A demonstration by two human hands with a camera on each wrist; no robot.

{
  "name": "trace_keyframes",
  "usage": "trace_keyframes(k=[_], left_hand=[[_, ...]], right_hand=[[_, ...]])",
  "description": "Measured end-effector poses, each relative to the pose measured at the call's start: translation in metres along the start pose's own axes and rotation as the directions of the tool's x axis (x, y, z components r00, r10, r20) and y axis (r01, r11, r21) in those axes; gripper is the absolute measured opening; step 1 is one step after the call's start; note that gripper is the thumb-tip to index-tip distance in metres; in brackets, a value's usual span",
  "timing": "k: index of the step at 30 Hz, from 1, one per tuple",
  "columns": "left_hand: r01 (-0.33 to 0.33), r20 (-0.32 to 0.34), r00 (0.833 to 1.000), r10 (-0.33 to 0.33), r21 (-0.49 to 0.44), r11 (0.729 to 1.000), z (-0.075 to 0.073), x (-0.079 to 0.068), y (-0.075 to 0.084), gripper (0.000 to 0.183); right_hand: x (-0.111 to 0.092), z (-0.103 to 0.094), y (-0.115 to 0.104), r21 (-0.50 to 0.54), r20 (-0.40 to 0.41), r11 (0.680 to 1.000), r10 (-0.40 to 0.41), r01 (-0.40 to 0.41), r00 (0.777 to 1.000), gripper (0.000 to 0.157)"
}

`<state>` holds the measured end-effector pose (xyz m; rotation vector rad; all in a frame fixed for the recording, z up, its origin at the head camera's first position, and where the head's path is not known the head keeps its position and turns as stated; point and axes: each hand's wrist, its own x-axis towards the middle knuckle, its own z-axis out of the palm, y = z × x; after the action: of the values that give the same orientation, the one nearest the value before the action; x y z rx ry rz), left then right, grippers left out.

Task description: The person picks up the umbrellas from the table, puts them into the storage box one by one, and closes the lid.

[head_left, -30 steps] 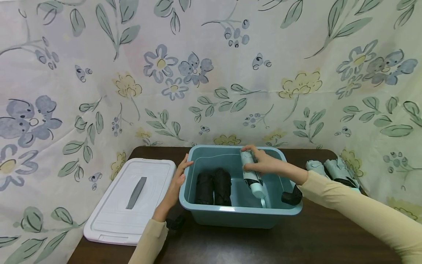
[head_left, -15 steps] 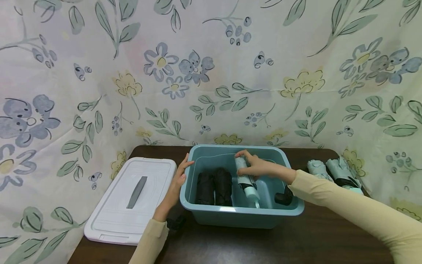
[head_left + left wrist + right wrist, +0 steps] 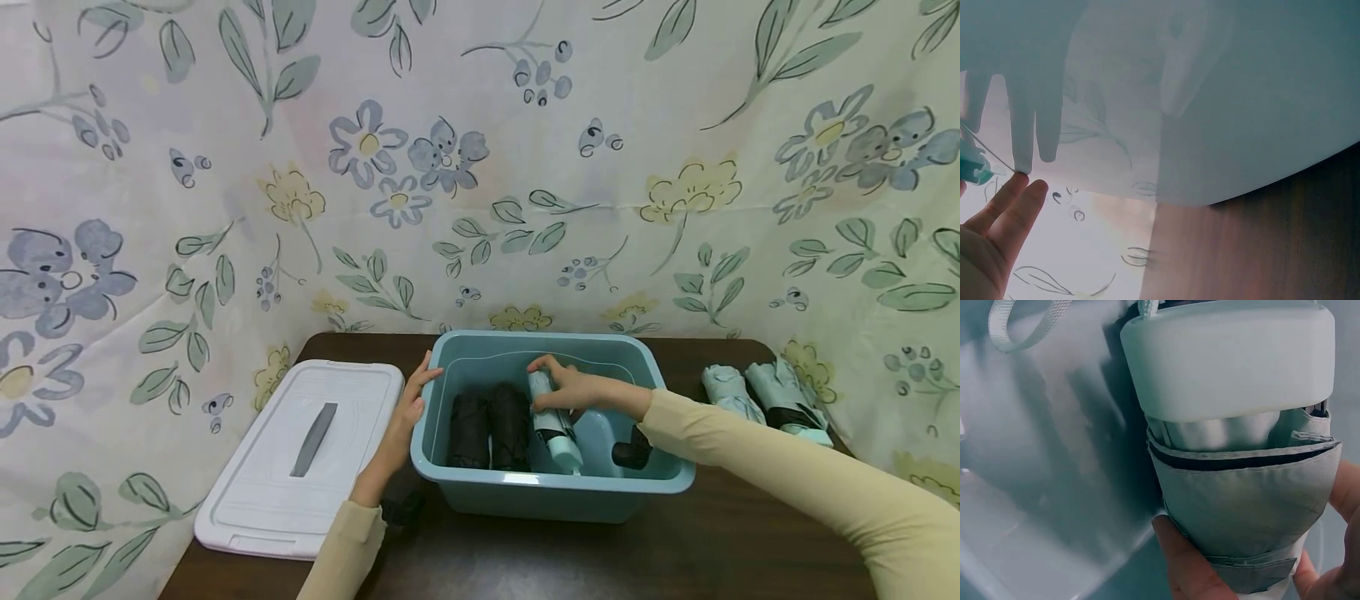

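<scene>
My right hand (image 3: 573, 389) grips a pale mint folding umbrella (image 3: 564, 452) by its far end, inside a blue-green plastic storage bin (image 3: 555, 478). The umbrella's rounded handle end points toward me. In the right wrist view, thumb and fingers hold both sides of the umbrella's folded fabric (image 3: 1241, 506), and a wrist strap (image 3: 1007, 331) loops beside it. Immediately left of it, two black folding umbrellas, one outer (image 3: 469, 433) and one inner (image 3: 510, 429), lie side by side in the bin. My left hand (image 3: 401, 421) touches the bin's left rim with straight fingers.
A white lid (image 3: 262, 467) with a grey handle lies left of the bin. Two more mint folding umbrellas, one smaller-looking (image 3: 729, 390) and one with a black band (image 3: 787, 400), lie on the dark wooden table (image 3: 525, 558) at right. A floral cloth (image 3: 480, 167) hangs behind.
My right hand has moved left and lowered the mint umbrella deeper into the bin, beside the black ones. My left hand stays at the rim.
</scene>
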<state>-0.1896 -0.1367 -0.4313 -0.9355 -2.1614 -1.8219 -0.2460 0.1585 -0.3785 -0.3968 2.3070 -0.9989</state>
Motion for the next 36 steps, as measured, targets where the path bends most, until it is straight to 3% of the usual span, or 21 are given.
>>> trace_keyframes(k=[15, 22, 25, 32, 36], left_hand=[[-0.01, -0.012, 1.0, 0.01, 0.005, 1.0, -0.004, 0.0, 0.001, 0.046], [-0.006, -0.002, 1.0, 0.006, 0.006, 1.0, -0.001, 0.0, 0.0, 0.046], [-0.012, -0.013, 1.0, 0.012, 0.008, 1.0, -0.001, -0.001, -0.007, 0.046], [-0.023, -0.026, 0.999, 0.023, 0.008, 1.0, -0.003, -0.002, -0.039, 0.048], [-0.012, -0.025, 1.0, 0.013, 0.008, 1.0, -0.001, -0.002, -0.037, 0.047]], right_hand=[[0.019, 0.015, 0.003, -0.041, 0.016, 0.998, 0.038, -0.038, 0.999, 0.061], [0.026, 0.023, 0.012, -0.085, 0.021, 0.989, 0.122, -0.119, 0.992, 0.061], [0.026, 0.024, 0.012, -0.083, 0.028, 0.987, 0.14, -0.137, 0.99, 0.061], [0.03, 0.023, 0.014, -0.092, 0.044, 0.981, 0.173, -0.169, 0.984, 0.06], [0.03, 0.022, 0.015, -0.088, 0.047, 0.982, 0.175, -0.17, 0.984, 0.06]])
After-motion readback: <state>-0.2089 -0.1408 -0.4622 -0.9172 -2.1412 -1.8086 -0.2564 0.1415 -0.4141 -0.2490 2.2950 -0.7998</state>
